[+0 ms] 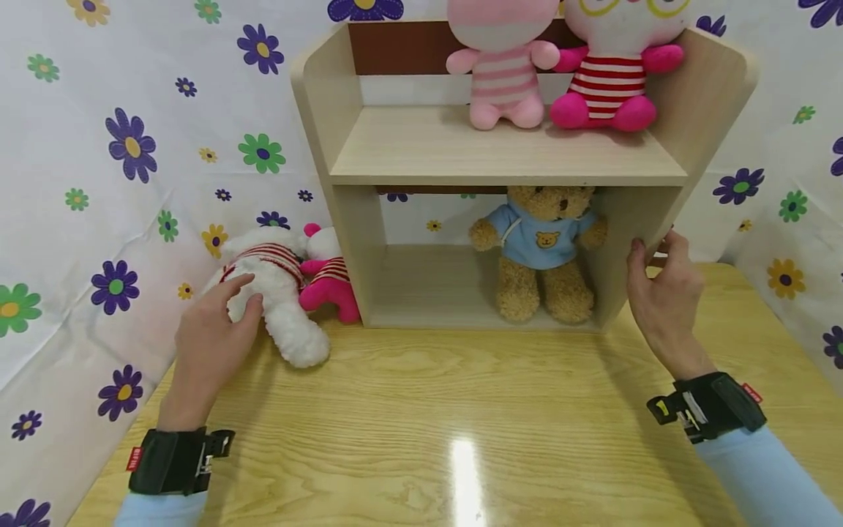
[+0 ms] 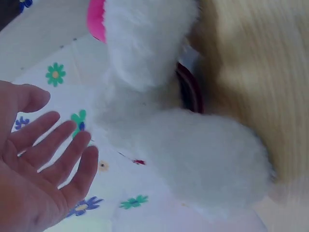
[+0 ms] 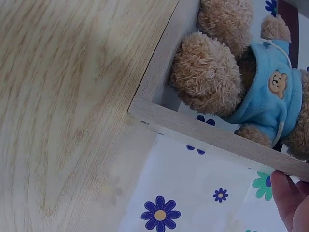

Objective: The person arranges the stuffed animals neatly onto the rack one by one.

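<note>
At the left of the shelf, my left hand [image 1: 214,337] is spread loosely beside a white fluffy plush toy [image 1: 296,340] in a red-striped top. In the left wrist view the fingers [image 2: 67,169] are apart from the fur and hold nothing. The white toy lies on the table, its face hidden. Behind it a pink plush doll [image 1: 329,289] leans by the shelf's side. My right hand [image 1: 672,300] touches the right side panel of the wooden shelf [image 1: 507,157]. In the right wrist view a fingertip [image 3: 280,181] meets that panel's outer side; the other fingers are mostly out of frame.
A brown teddy bear [image 1: 543,256] in a blue hoodie stands in the lower compartment, at its right. On the upper board sit a light pink plush doll [image 1: 503,73] and a red-striped plush doll [image 1: 615,80]. Flower-patterned cloth [image 1: 132,234] hangs around the wooden table [image 1: 369,424].
</note>
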{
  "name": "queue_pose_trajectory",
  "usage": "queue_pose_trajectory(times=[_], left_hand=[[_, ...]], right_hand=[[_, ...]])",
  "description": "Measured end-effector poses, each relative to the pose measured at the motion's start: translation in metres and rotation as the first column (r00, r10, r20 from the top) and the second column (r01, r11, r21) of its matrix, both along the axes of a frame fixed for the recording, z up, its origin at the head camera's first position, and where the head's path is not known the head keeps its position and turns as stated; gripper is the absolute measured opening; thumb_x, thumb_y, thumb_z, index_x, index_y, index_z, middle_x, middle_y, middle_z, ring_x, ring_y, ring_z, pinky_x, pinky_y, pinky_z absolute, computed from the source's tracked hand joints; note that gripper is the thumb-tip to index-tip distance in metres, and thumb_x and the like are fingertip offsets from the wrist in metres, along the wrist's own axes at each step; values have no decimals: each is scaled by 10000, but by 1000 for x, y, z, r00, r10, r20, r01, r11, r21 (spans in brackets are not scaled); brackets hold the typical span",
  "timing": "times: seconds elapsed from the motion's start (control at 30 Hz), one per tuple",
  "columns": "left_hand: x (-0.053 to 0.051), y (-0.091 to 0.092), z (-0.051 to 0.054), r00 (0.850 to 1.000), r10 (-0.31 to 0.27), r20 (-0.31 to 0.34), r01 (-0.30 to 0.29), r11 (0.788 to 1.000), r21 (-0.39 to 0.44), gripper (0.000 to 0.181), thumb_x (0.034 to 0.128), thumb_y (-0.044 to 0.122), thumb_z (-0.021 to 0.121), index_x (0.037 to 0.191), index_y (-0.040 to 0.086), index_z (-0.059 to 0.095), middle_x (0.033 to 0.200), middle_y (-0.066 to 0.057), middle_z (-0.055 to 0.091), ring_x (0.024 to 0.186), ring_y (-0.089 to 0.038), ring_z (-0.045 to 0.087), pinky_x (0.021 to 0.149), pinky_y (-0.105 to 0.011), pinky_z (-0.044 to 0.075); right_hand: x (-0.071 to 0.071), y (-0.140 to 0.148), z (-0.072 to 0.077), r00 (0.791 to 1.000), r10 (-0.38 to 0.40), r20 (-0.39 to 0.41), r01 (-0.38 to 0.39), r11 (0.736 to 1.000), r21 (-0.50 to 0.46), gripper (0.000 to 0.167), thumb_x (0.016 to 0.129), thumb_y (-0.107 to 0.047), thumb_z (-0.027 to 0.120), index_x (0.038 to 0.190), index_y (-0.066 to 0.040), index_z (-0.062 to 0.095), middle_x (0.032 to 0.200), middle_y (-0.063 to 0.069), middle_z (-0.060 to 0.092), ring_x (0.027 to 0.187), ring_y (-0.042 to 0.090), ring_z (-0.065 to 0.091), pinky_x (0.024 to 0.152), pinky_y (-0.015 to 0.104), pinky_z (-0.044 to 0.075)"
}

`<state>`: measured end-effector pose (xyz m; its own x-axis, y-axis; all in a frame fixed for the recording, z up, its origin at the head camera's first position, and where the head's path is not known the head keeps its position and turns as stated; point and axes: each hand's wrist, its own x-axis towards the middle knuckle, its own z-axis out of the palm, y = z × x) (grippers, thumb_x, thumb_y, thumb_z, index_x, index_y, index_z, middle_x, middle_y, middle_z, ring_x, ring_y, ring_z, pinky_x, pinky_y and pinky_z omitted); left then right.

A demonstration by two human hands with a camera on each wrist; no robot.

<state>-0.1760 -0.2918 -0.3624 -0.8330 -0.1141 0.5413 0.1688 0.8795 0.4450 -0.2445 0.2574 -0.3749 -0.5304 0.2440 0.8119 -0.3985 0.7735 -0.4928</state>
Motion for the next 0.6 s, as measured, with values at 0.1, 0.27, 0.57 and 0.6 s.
queue_pose_trajectory(times=[0.1,0.27,0.57,0.6], left_hand=[[-4,-6,-1,997,47,68,-48,999,7,473,987,255,633,1399,28,585,1383,-285,600,1218,-496,581,933,-648,490],[-19,-13,-8,972,107,207,-110,994,1,666,989,353,604,1527,14,408,1509,-330,412,1356,-557,403,1031,-749,359],[-48,25,-5,998,66,21,-64,994,-84,553,943,297,671,1386,-13,559,1476,-307,483,1350,-537,426,1010,-767,337],[-52,31,-5,1000,18,8,-17,994,-108,523,938,279,679,1358,-16,580,1461,-303,500,1341,-531,439,1009,-760,351]], right_hand=[[1,-1,1,1000,-7,6,7,1000,-3,350,986,-155,615,1197,124,606,986,319,706,800,487,708,703,-19,283],[2,-1,-1,1000,-16,22,16,1000,22,339,987,-157,611,1167,130,601,960,307,715,800,470,720,686,5,281],[2,0,-1,999,-17,28,16,999,45,336,992,-143,609,1181,134,582,972,328,707,798,480,721,721,-41,255],[2,1,-1,999,-23,28,21,999,48,333,994,-146,609,1181,127,579,973,325,709,799,478,723,722,-44,251]])
